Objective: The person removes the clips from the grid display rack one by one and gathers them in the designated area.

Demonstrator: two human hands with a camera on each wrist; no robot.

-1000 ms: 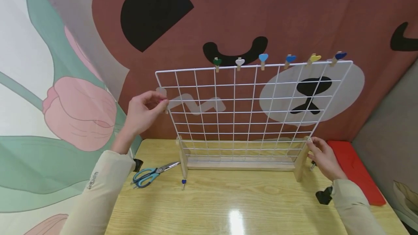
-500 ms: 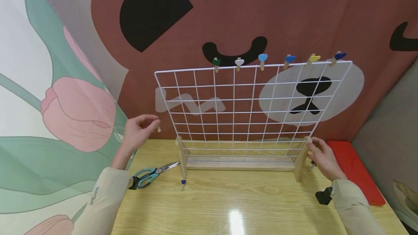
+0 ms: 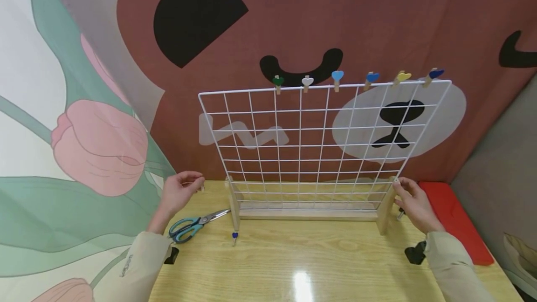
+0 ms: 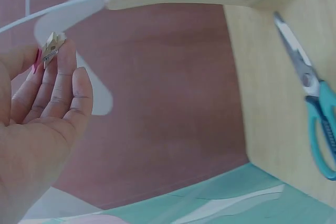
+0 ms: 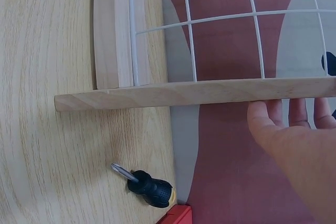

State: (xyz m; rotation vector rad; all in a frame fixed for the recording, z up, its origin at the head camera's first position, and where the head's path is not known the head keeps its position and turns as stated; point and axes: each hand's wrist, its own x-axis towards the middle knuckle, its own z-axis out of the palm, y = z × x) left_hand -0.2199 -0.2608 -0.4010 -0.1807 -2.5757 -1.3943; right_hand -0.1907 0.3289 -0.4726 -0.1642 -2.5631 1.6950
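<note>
Low on the left in the head view, my left hand (image 3: 180, 195) pinches a small wooden clothespin (image 4: 51, 50) with a pink piece on it between thumb and fingers. It is apart from the white wire grid (image 3: 299, 129), which stands in a wooden stand (image 3: 308, 215). Several heart-topped clothespins (image 3: 337, 81) in green, white, blues and yellow sit along the grid's top wire. With its fingertips, my right hand (image 3: 417, 204) touches the outer side of the stand's right upright (image 5: 194, 93); whether any finger reaches behind it is hidden.
Teal-handled scissors (image 3: 190, 227) lie left of the stand. A small pin with a blue heart (image 3: 235, 235) is by the left upright's foot. A stubby screwdriver (image 5: 149, 187) and a red box (image 3: 455, 223) are at the right. A patterned cloth hangs behind.
My left hand has left the grid's left edge with the clothespin and come down towards the table. My right hand has stayed at the upright.
</note>
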